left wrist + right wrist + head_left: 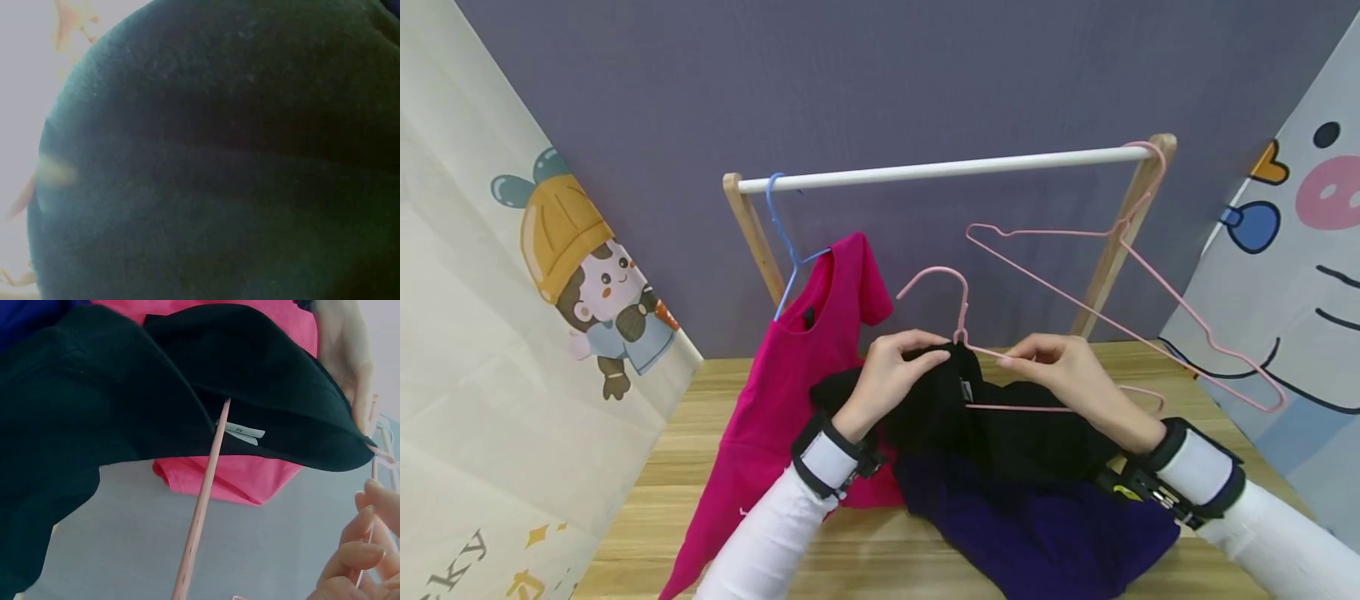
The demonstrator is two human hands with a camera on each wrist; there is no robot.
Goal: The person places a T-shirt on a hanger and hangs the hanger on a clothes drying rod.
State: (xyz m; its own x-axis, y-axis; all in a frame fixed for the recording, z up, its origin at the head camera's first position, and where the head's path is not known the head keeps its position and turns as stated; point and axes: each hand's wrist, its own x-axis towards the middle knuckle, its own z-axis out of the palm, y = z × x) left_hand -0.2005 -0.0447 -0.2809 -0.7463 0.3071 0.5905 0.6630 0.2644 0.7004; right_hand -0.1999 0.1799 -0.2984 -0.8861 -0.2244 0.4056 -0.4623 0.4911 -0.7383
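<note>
My left hand (pixel 891 367) pinches the collar edge of a black garment (pixel 925 408) beside the neck of a pink hanger (pixel 963 312). The right hand (pixel 1063 371) pinches the hanger's right shoulder between thumb and fingers. The left side of that hanger is inside the garment; its right end and part of its bottom bar stick out. A small white label (pixel 244 432) shows inside the neck opening in the right wrist view. Dark purple cloth (pixel 1037 533) lies below the black; whether both are one garment I cannot tell. Black cloth (pixel 219 156) fills most of the left wrist view.
A rack with a white rail (pixel 925 172) and wooden posts stands behind. From its left end a blue hanger (pixel 782 233) carries a pink-red shirt (pixel 775 400). Another pink hanger (pixel 1045 287) hangs bare at the right end. All stand on a wooden tabletop (pixel 655 492).
</note>
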